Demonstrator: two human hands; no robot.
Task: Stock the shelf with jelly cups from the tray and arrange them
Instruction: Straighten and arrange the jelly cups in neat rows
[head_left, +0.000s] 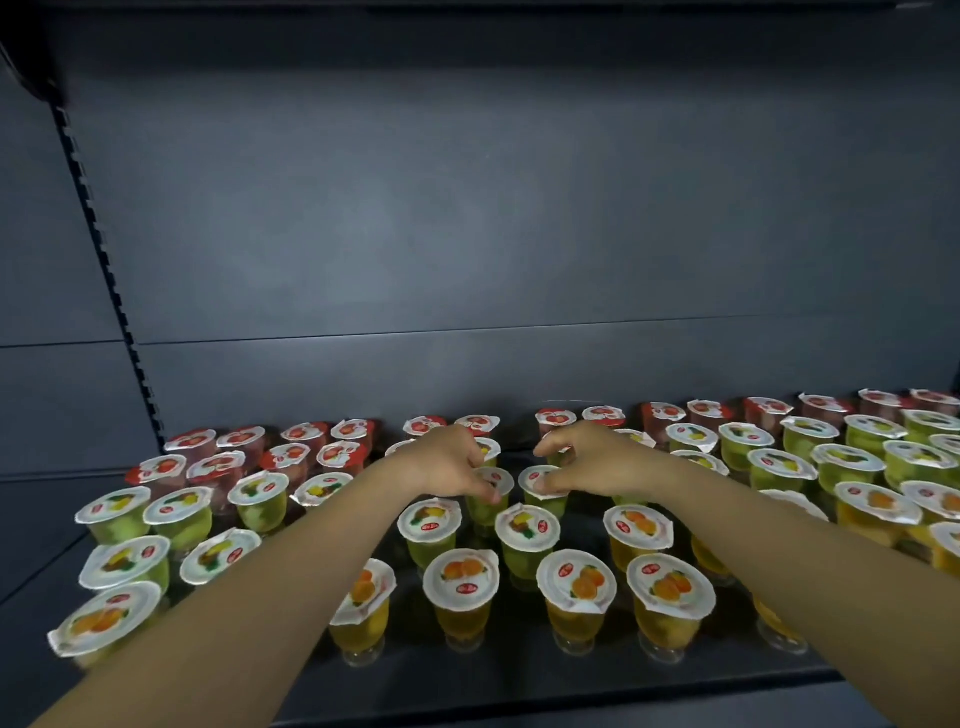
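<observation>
We judge the arranging step is in hand: our left hand (451, 462) curls its fingertips onto the lid of one green cup (491, 486), and just right of it our right hand (587, 457) pinches the lid rim of its neighbour (540, 480). Around that pair the shelf (467, 670) holds red cups behind and orange ones in front; no tray shows. Next we would likely nudge both into line without tipping them.

Shelf deck (519, 691): packed nearly edge to edge with upright jelly cups (462, 582), narrow dark gaps only, widest a lane up the centre. Open air above the lids to the back panel (467, 234). Bare strip along near edge; bare deck at far left.
</observation>
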